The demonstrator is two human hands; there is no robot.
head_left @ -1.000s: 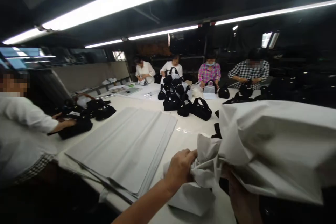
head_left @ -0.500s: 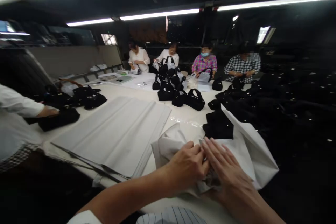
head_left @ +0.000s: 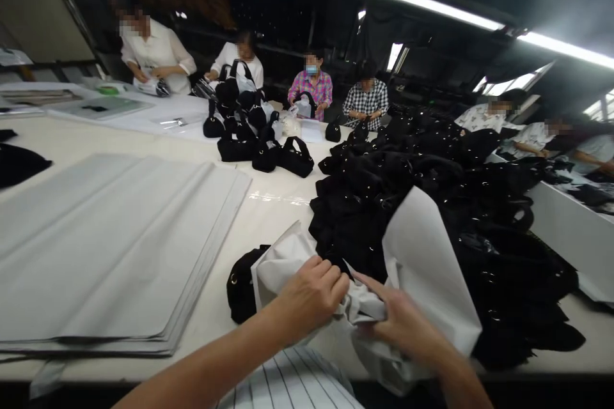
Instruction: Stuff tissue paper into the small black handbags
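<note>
A large sheet of whitish paper [head_left: 426, 262] is bunched in the middle, with one broad end standing up at the right. My left hand [head_left: 314, 294] is closed in a fist around the crumpled part. On the other side of the bunch, my right hand [head_left: 407, 319] grips the paper between thumb and fingers, its index finger stretched along the top; it is slightly blurred. A small black bag [head_left: 241, 284] with a metal ring lies to the left, partly covered by the paper. Something black shows just behind my left knuckles.
A stack of flat paper sheets [head_left: 110, 243] lies on the left of the white table [head_left: 268, 204]. A big heap of black bags [head_left: 432, 172] fills the right. Bags with handles [head_left: 244, 115] are piled at the back. Several people work around the table.
The view has swung right, showing more of the heap. The paper is more tightly crumpled between my hands, and my right hand has gone from lying flat over it to gripping it.
</note>
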